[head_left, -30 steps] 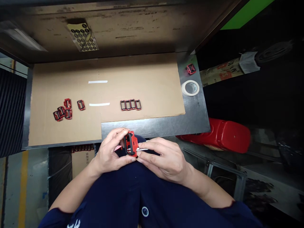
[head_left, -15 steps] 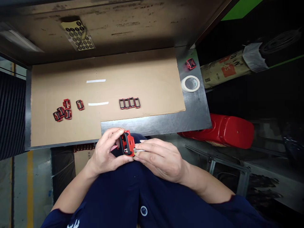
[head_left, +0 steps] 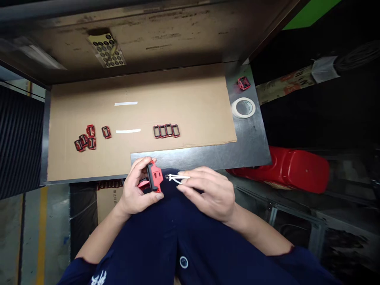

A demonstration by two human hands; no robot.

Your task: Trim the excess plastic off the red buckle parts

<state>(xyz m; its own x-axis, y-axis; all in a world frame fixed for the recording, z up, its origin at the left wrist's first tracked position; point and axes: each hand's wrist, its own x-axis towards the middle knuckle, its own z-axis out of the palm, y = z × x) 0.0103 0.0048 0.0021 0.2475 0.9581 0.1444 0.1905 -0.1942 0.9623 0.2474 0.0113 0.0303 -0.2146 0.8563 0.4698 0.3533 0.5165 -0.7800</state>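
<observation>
Spotter: Hands first. Your left hand is curled around the red and black part, thumb on its near side and fingers over its far edge. You hold it above your lap, just on the near side of the table edge.

Checker: Your right hand pinches the tweezers between thumb and fingertips, with the other fingers loosely folded.

Spotter: So the part lies to the left of your right hand, close by. The tweezers run left to right, tips pointing left at the part.

Checker: Touching it?

Spotter: I judge not. A small gap shows between the tips and the part's right side. The part seems to stand on edge, its long axis running near to far, across the line of the tweezers.

Checker: Your left hand is the one on the part; your right hand is near it, tweezers between. Farther off on the cardboard, the row of black frames and the cluster of red parts lie well apart from both hands.
</observation>
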